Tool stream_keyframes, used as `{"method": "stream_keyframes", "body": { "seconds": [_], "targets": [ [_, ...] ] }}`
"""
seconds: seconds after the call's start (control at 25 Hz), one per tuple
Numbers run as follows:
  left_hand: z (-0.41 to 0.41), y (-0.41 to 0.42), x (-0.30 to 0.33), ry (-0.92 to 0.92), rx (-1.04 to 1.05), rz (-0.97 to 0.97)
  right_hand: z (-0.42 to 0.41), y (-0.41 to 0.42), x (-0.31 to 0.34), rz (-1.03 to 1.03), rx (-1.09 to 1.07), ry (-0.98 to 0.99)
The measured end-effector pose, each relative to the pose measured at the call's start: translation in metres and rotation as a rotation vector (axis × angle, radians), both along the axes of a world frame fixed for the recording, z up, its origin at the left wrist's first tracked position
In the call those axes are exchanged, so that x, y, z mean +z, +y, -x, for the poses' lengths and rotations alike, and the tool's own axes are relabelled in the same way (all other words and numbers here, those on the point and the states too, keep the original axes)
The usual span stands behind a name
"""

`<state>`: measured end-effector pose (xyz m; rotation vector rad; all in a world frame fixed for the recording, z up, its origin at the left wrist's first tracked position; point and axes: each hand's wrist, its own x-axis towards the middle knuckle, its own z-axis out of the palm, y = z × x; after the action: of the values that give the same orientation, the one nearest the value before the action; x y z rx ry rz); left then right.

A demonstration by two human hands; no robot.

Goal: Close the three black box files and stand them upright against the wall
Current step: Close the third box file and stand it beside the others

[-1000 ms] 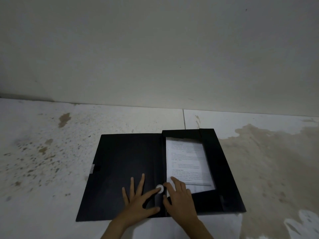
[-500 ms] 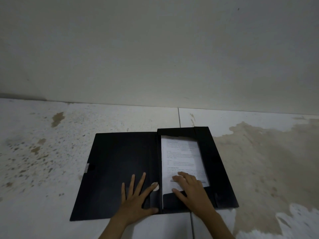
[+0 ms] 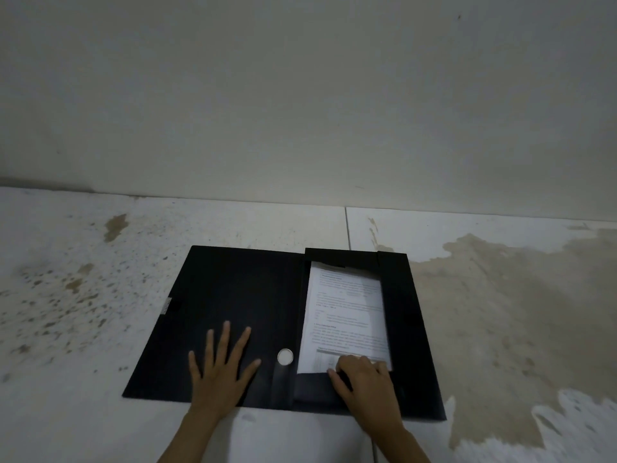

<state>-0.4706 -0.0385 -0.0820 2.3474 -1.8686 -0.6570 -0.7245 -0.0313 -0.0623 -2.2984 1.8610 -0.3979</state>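
Note:
One black box file (image 3: 233,295) lies flat and open on the floor, its lid spread to the left. A stack of printed white papers (image 3: 347,315) fills its right half, and a white round ring (image 3: 285,356) shows on the spine. My left hand (image 3: 222,365) rests flat on the open lid with fingers spread. My right hand (image 3: 365,379) presses on the lower edge of the papers and the bottom flap, fingers curled over them. Only this one file is in sight.
The pale wall (image 3: 300,95) meets the floor just behind the file. The white tiled floor (image 3: 83,412) is speckled brown at the left, and a large brownish stain (image 3: 517,312) spreads to the right of the file.
My right hand slid from the spine ring to the right, onto the lower part of the papers. My left hand drew left off the ring and stays flat on the lid.

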Motion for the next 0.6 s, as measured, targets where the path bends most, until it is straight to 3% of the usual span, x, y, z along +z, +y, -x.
{"method": "stream_keyframes", "body": {
  "seconds": [0.2,0.4,0.6],
  "targets": [
    [-0.035,0.005,0.012,0.104,0.588,-0.056,-0.002,0.001,-0.004,0.016,0.133,0.068],
    [-0.054,0.001,0.017,0.119,0.739,-0.015,-0.021,-0.004,-0.001,0.023,0.292,0.077],
    [-0.084,-0.011,0.033,0.105,0.804,-0.097,-0.064,-0.011,0.008,-0.114,0.392,0.096]
  ]
}}
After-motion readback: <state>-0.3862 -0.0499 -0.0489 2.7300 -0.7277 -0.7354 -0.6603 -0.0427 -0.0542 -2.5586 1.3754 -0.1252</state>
